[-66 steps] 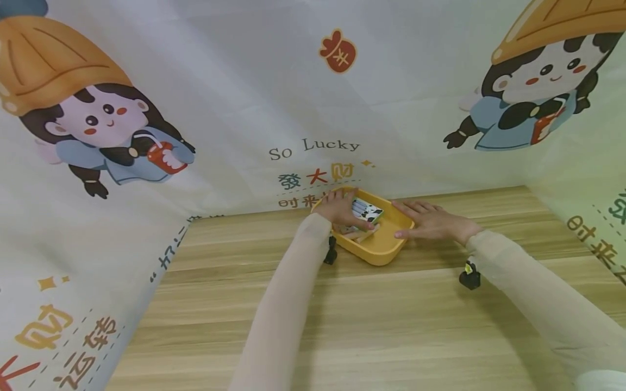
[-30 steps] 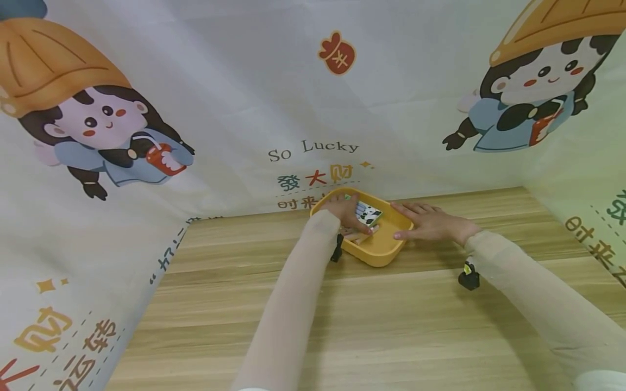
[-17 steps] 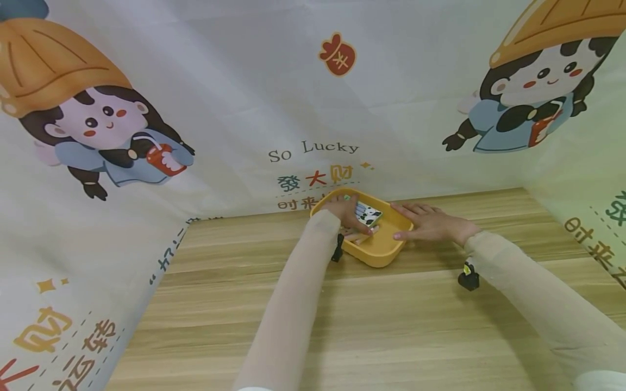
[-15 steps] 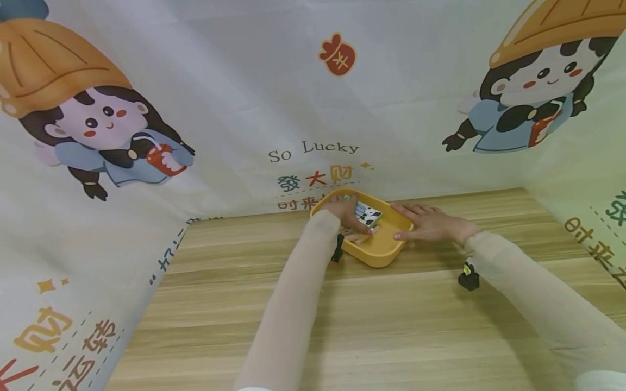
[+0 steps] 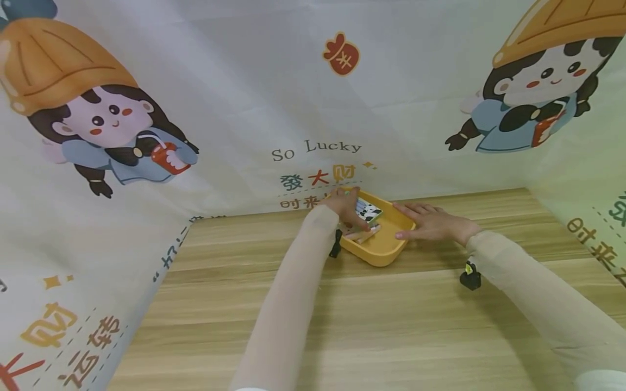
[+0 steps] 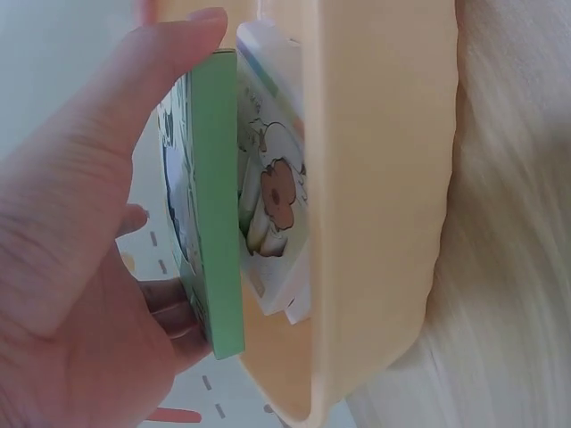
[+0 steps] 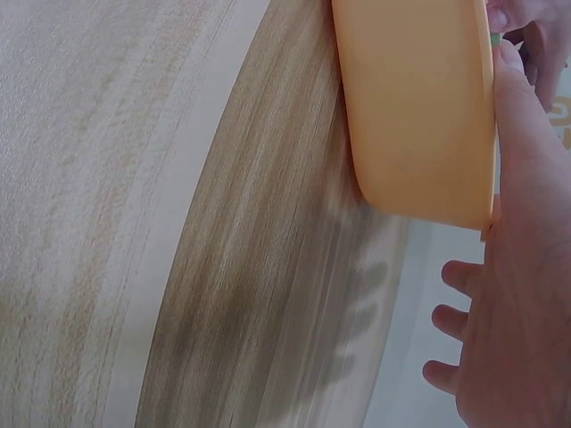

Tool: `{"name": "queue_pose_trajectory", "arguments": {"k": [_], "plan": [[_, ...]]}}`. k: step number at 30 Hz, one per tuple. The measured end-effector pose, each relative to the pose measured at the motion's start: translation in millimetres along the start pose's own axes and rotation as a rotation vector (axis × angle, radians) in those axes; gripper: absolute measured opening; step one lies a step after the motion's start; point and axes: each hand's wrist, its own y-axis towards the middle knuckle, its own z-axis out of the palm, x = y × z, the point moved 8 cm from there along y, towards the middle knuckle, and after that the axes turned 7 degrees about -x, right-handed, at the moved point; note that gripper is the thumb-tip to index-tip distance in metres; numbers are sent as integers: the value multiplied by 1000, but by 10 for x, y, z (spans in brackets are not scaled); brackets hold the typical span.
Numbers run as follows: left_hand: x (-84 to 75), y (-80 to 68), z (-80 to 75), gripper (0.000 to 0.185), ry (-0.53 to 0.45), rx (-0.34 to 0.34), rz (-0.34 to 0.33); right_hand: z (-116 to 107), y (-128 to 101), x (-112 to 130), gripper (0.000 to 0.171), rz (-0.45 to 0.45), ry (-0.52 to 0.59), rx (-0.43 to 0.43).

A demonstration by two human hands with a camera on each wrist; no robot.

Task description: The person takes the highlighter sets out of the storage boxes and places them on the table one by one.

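Note:
In the head view a yellow tray point(image 5: 383, 255) lies at the back of the table. My left hand point(image 5: 342, 209) reaches over its left part. The left wrist view shows this hand gripping a flat green-edged box point(image 6: 214, 223) with panda print by its two ends, thumb at one and fingers at the other. The box overlaps the tray's rim there. Beneath it in the tray lies a white box point(image 6: 277, 192) with a brown flower print. My right hand point(image 5: 435, 224) rests at the tray's right end, fingers extended, its thumb along the rim in the right wrist view.
Pale stick-like items point(image 5: 364, 234) show in the tray near my left thumb. Behind the tray stands a printed cloth backdrop point(image 5: 235, 119), which also rises along both sides of the wooden table point(image 5: 371, 326). A black wrist camera point(image 5: 470, 278) hangs under the right sleeve.
After dipping lower into the tray, my left hand has come up slightly, with its fingertips higher at the far rim. My right hand and the tray stay put.

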Motion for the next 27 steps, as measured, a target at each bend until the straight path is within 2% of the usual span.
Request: {"name": "queue_pose_trajectory", "arguments": {"k": [5,17,22,27], "plan": [[9,-13,-21,112,0,5,3,6,7,2,91,-6,5,0],[-24,-54,-106,112,28,1,57,-71,-50,53,89,-8,24,-10],[-4,-73,-106,114,34,21,84,-77,-60,50,87,-18,-18,-34],[36,-84,-96,116,51,9,121,-52,-46,14,86,-17,-45,-50]]}}
